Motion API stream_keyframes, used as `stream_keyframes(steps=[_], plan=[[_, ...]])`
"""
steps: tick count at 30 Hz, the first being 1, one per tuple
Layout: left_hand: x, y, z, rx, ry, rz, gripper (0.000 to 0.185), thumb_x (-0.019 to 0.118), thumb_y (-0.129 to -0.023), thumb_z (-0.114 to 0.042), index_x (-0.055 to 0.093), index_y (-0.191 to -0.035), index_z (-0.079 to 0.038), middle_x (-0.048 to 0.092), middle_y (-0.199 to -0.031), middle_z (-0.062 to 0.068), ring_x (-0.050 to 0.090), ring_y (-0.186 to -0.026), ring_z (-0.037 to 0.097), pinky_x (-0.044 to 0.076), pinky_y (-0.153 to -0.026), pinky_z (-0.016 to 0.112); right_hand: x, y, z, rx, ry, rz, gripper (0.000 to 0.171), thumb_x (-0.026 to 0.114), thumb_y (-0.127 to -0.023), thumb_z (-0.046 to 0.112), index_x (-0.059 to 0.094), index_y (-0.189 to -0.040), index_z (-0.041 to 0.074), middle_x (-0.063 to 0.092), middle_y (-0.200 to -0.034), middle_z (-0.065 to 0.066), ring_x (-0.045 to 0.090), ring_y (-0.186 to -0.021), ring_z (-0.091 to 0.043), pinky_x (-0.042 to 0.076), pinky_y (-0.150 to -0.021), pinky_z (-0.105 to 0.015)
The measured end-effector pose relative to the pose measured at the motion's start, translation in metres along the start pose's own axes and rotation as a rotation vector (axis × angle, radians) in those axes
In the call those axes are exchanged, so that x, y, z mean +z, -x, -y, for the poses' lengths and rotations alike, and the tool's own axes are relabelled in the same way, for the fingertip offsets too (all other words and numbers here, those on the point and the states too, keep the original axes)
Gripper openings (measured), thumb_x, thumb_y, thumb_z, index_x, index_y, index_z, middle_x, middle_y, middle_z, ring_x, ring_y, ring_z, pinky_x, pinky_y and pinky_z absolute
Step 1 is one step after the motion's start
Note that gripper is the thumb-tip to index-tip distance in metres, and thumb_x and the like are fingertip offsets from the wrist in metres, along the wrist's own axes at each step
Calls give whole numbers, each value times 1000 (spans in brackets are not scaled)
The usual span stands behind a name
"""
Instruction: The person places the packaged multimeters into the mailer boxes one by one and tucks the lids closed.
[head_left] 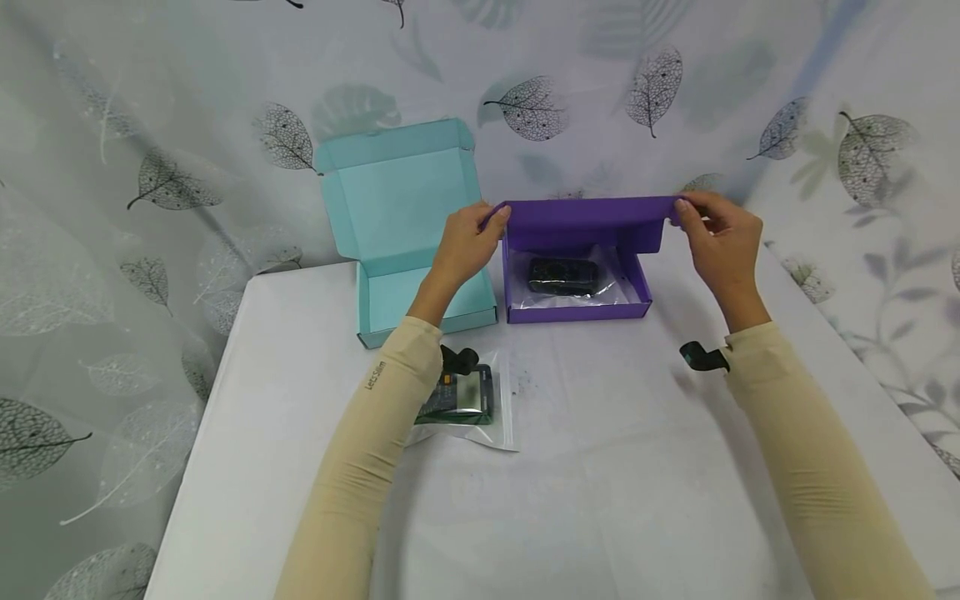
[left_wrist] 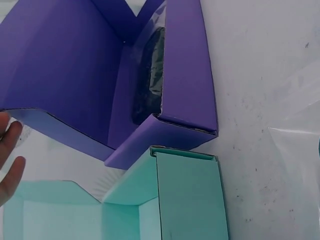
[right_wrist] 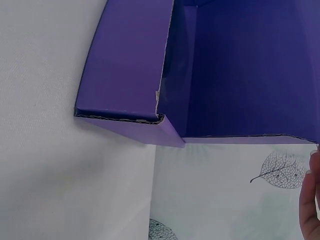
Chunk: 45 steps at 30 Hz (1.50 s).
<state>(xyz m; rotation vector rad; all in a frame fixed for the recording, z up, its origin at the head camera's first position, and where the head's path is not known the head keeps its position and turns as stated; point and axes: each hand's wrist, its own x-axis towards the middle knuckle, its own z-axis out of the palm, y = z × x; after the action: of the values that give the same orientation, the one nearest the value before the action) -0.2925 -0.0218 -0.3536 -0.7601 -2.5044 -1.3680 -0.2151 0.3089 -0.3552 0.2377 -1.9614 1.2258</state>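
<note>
A purple cardboard box (head_left: pixel 577 313) stands on the table with its lid (head_left: pixel 592 213) raised and tilted over the back of it. My left hand (head_left: pixel 470 242) pinches the lid's left front corner; in the left wrist view its fingers (left_wrist: pixel 11 185) show at the lid's edge. At the right front corner my right hand (head_left: pixel 722 237) grips the lid between thumb and fingers. Inside the box lies a black device (head_left: pixel 562 276) in a clear plastic bag (head_left: pixel 617 287). The right wrist view shows the fingertips (right_wrist: pixel 309 200) beside the lid.
Left of the purple box, touching or nearly so, a turquoise box (head_left: pixel 472 318) stands with its lid (head_left: pixel 408 200) upright. In front, partly under my left forearm, a clear bag (head_left: pixel 501 433) holds a dark device (head_left: pixel 476 400) with a screen. A leaf-patterned curtain (head_left: pixel 570 50) hangs behind.
</note>
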Motion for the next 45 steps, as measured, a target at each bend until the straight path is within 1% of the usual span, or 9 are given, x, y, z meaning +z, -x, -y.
stream_keyframes(steps=[5, 15, 18, 22, 26, 31, 34, 39, 45], plan=[[-1, 1, 0, 2, -5, 0, 43, 55, -110, -26, 60, -74, -4, 62, -80, 7, 59, -78, 21, 44, -67, 32, 0, 1, -1, 8, -13, 1, 17, 68, -98, -2, 74, -109, -13, 75, -93, -11, 68, -77, -2, 51, -74, -14], [-1, 4, 0, -24, -21, 25, 42, 54, -110, -29, 64, -77, -4, 67, -86, 9, 60, -80, 23, 46, -70, 34, -1, 4, -3, 3, -29, 23, 17, 67, -97, -4, 73, -109, -16, 74, -93, -7, 68, -75, -2, 51, -73, -13], [-2, 5, -1, -12, -23, 21, 31, 58, -109, -27, 72, -95, -2, 68, -95, 9, 61, -86, 20, 48, -75, 31, -1, 5, -2, -2, -20, 35, 16, 67, -97, -5, 73, -108, -16, 73, -92, -3, 68, -75, -1, 51, -73, -13], [-3, 6, -2, 39, -28, -5, 24, 65, -106, -23, 73, -115, -3, 68, -101, 7, 60, -89, 18, 48, -80, 28, -2, 6, -3, -11, 1, 41, 15, 67, -97, -5, 74, -106, -15, 71, -90, 0, 67, -74, 1, 50, -72, -13], [-3, 8, -2, 85, -46, -20, 19, 67, -104, -21, 73, -102, -3, 66, -91, 7, 59, -82, 19, 48, -76, 29, -3, 9, -6, -13, 12, 46, 15, 68, -97, -3, 74, -106, -14, 72, -90, 0, 66, -74, 1, 48, -70, -14], [-2, 9, -2, 100, -62, -12, 19, 68, -104, -19, 74, -98, -2, 66, -85, 6, 60, -75, 18, 48, -69, 30, -5, 13, -7, -9, 28, 55, 15, 69, -97, -3, 75, -105, -14, 72, -89, 0, 65, -75, 2, 48, -71, -13], [-2, 10, -1, 93, -63, -6, 20, 68, -104, -19, 74, -97, -2, 66, -84, 6, 59, -74, 18, 48, -68, 31, -5, 15, -11, -6, 41, 63, 14, 69, -97, -4, 75, -106, -13, 74, -90, -8, 65, -75, 3, 48, -71, -13], [-2, 13, 1, 74, -64, 13, 20, 68, -104, -20, 74, -96, -3, 66, -82, 5, 57, -72, 18, 46, -67, 31, -6, 17, -33, 8, 84, 82, 16, 69, -98, -1, 76, -109, -10, 74, -96, -18, 64, -76, 4, 48, -71, -12], [-1, 16, 3, 64, -58, 32, 21, 67, -104, -20, 75, -95, -3, 65, -81, 5, 57, -72, 18, 46, -66, 31, -8, 21, -47, 21, 104, 100, 17, 71, -98, 4, 79, -110, -5, 75, -96, -10, 64, -77, 4, 47, -70, -13]])
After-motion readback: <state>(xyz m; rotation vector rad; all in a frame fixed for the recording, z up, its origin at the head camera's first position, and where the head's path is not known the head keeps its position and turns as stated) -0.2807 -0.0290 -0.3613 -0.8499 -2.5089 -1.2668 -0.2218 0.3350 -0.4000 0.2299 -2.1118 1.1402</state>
